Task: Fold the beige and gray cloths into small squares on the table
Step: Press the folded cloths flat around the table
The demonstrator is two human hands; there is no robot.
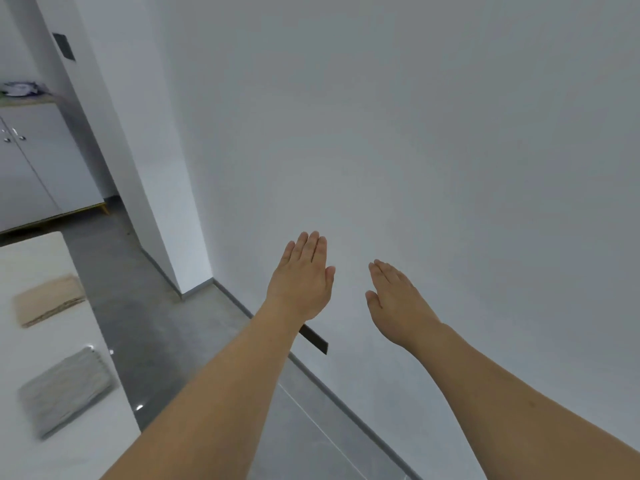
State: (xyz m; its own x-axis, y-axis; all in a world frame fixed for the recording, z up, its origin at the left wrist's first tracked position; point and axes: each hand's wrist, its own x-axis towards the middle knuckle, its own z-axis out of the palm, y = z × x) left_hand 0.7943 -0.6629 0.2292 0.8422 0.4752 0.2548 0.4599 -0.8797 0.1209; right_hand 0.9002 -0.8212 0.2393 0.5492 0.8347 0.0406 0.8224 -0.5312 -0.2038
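Hands, left (300,278) and right (398,299), flat and empty off the table (69,455); folded beige cloth (48,299) and gray cloth (65,389) near its right edge.

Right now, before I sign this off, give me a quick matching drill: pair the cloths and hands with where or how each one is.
Things:
1. beige cloth
2. gray cloth
3. left hand
4. right hand

States:
A. folded, nearer part of the table
B. open, held out before the wall, thumb pointing left
C. folded, farther along the table
D. open, held out, fingers higher in view

Pairs: 1-C, 2-A, 3-D, 4-B
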